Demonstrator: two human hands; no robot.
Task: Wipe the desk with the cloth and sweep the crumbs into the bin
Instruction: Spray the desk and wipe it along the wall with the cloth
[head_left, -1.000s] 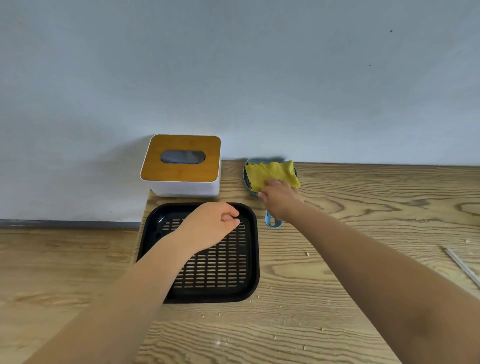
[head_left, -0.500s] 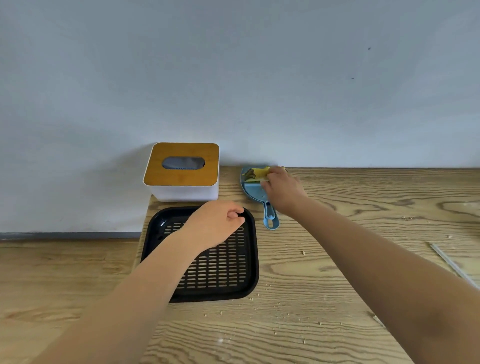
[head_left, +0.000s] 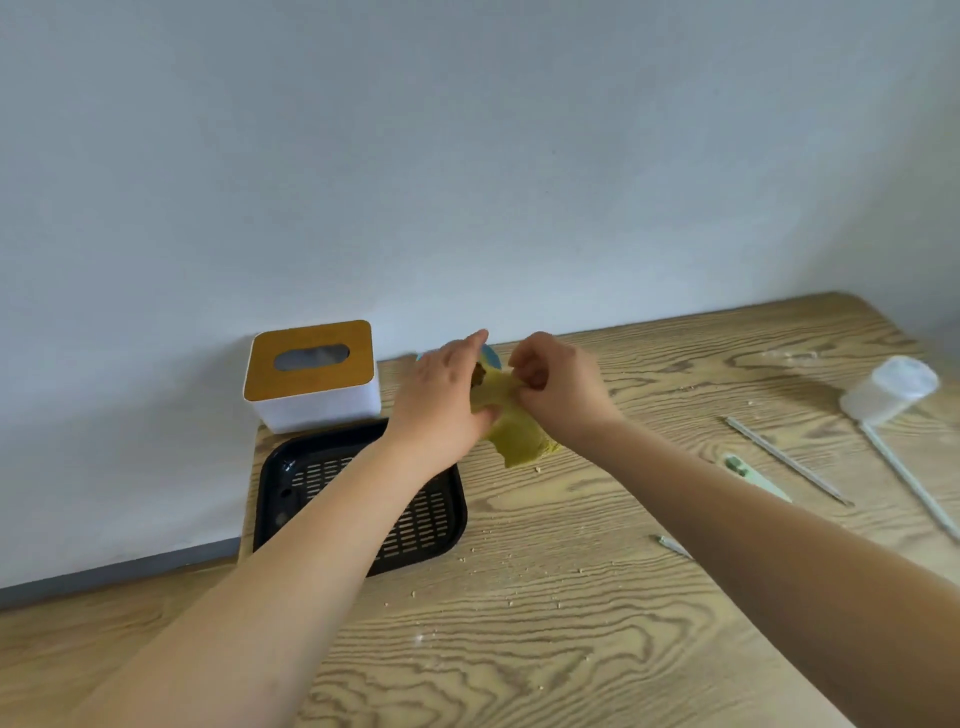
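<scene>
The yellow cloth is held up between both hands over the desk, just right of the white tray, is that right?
Not quite: the head view shows the tray is black. Both the left hand and right hand do hold the yellow cloth above the desk.

Wood-grain desk (head_left: 597, 623) set against a pale wall. At the rear left corner, a white tissue box with a wooden lid (head_left: 311, 376); directly in front of it, a black slotted tray (head_left: 431, 525) at the desk's left edge. Crumbs (head_left: 511, 603) lie scattered over the middle of the surface, right of and in front of the tray. Toward the right: a clear plastic cup on its side (head_left: 891, 389), two thin pale sticks (head_left: 784, 460) (head_left: 909, 480), and a green-and-white wrapper (head_left: 756, 477).
</scene>
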